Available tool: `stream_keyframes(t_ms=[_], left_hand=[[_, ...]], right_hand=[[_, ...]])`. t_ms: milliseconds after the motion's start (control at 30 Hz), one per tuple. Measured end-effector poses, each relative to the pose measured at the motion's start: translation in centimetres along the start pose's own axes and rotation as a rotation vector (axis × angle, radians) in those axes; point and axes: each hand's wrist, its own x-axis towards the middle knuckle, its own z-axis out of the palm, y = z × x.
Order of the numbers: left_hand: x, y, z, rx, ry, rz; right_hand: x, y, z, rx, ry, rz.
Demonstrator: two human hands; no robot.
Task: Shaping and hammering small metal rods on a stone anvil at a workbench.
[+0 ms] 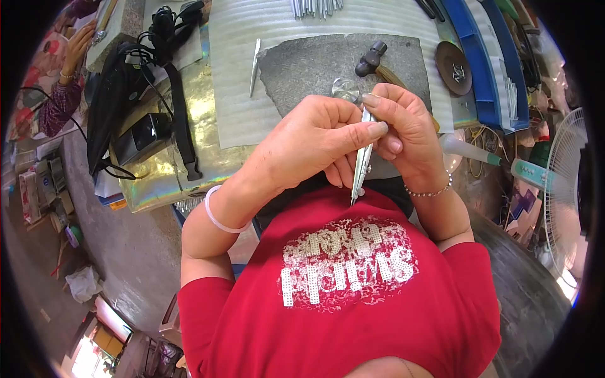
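Observation:
Close in front of my chest, both hands are closed on a slim silver metal tool (363,165), shaped like a drawing compass. Its narrow end points down toward me, with small knobs along one side. My left hand (312,135) pinches it with the thumb lying across its upper part. With thumb and fingertips, my right hand (409,123) grips the top end, which the fingers partly hide. Just beyond the hands, a shiny round metal disc (346,89) and a hammer (370,60) lie on a dark stone slab (302,69).
A single slim silver piece (254,68) lies left of the slab; several silver rods (317,7) are piled beyond it. At right are a brown round dish (454,68), a blue tray (474,57) and a fan (564,183). Black straps (179,120) lie at left, near another person's hand (77,49).

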Motion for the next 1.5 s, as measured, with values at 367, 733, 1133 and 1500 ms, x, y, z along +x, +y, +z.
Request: stream_keyframes(t_ms=[367,733,1133,1500], left_hand=[[0.0,-1.1,0.5,0.029,0.058,0.092],[0.4,-1.2,0.6,0.122,0.081,0.113],[0.5,-0.5,-1.8,-0.42,0.11,0.26],[-0.3,-1.0,-1.9,-0.118,0.375,0.363]], right_hand=[[-0.2,-0.2,0.6,-0.168,0.016,-0.129],[-0.1,-1.1,0.3,-0.362,0.009,-0.165],[8.9,-15.1,-7.1,-1.211,0.294,-0.583],[17.3,-12.6,-13.8,-1.808,0.385,-0.766]])
